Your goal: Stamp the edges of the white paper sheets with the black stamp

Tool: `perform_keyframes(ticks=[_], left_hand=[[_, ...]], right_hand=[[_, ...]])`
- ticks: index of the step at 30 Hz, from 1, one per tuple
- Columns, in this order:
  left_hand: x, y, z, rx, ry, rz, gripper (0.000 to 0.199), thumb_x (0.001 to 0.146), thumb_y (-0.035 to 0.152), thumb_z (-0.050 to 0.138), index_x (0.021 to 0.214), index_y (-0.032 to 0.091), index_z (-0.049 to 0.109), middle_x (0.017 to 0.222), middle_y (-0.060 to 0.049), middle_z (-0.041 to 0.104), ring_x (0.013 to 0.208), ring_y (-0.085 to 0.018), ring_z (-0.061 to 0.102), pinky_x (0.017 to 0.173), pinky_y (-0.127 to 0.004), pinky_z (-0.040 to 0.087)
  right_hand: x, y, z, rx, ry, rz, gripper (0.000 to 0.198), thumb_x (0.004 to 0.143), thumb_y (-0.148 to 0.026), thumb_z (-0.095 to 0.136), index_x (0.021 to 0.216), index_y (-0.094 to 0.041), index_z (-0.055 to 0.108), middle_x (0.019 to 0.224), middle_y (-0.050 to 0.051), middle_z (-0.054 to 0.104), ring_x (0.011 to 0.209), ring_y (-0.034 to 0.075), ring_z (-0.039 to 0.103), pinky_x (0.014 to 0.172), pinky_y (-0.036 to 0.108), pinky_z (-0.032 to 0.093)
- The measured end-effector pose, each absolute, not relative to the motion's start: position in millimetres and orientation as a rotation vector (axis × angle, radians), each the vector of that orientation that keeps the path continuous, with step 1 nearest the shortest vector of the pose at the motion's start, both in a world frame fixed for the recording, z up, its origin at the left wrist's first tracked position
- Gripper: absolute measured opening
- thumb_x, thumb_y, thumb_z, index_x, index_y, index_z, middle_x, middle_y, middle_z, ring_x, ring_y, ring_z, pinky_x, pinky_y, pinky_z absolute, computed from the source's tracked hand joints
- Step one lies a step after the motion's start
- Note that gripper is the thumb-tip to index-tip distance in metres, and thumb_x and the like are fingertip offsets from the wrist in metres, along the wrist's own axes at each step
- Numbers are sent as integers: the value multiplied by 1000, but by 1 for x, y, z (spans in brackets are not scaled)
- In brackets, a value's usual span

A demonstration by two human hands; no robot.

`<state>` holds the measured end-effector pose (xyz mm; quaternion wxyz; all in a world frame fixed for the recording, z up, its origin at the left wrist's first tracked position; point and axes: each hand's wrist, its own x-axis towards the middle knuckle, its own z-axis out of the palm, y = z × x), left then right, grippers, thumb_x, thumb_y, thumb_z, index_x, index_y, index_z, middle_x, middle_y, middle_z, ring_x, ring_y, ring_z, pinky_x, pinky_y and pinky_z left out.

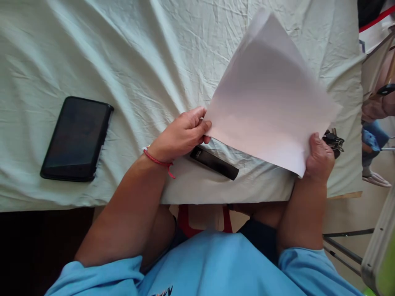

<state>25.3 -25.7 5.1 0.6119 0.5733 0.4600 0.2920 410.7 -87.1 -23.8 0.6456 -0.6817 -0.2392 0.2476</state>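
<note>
A white sheet of paper [265, 90] is held up at a slant above the cloth, its far edge slightly blurred. It may be more than one sheet; I cannot tell. My left hand [187, 131] pinches its left corner between thumb and fingers, and a red cord bracelet circles that wrist. My right hand [321, 158] grips the right edge, thumb on top and fingers hidden behind. Beneath the paper's near edge, close to my left hand, lies a slim black oblong object [216, 163]. A bunch of keys [334, 142] rests just beyond my right hand, partly covered by it.
A pale green wrinkled cloth [138, 53] covers the table. On its left side lies a dark tablet [78, 139] in a black case. A metal-framed folding piece [378, 242] stands at the lower right. Past the table's right edge, another person's leg and foot [375, 176] show.
</note>
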Motion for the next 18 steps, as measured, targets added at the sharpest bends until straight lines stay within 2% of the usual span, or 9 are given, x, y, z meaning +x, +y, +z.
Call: perform_keyframes(ticks=[4, 6, 9, 13, 18], left_hand=[[26, -25, 1, 1267, 1034, 774, 20, 103, 30, 77, 92, 25, 60, 84, 0, 63, 66, -15, 63, 55, -27, 50], [27, -24, -1, 1269, 1020, 828, 19, 104, 31, 77, 95, 25, 62, 85, -1, 64, 65, -15, 64, 53, -26, 48], [28, -24, -2, 1271, 1003, 877, 18, 104, 32, 77, 96, 25, 63, 84, 0, 63, 64, -15, 64, 52, -26, 49], [29, -26, 1, 1296, 981, 860, 19, 104, 32, 78, 95, 25, 62, 84, 1, 62, 61, -13, 58, 55, -27, 54], [28, -29, 10, 1334, 955, 818, 27, 103, 37, 80, 93, 27, 57, 77, 4, 55, 59, -14, 53, 62, -31, 61]], right_hand=[[399, -91, -20, -1478, -585, 623, 44, 73, -50, 104, 90, -17, 80, 103, 6, 83, 107, 21, 80, 100, 36, 74], [398, -94, -19, -1456, -603, 704, 52, 64, -51, 110, 93, -18, 81, 109, 9, 86, 102, 21, 81, 98, 39, 75], [400, -98, -18, -1475, -612, 805, 59, 53, -43, 115, 95, -17, 83, 110, 10, 89, 93, 21, 81, 91, 40, 76], [402, -98, -17, -1465, -587, 752, 59, 52, -36, 115, 98, -15, 85, 111, 10, 89, 98, 19, 82, 92, 33, 74], [400, -98, -16, -1410, -596, 726, 59, 57, -37, 114, 105, -15, 86, 120, 11, 89, 104, 21, 84, 100, 37, 75]])
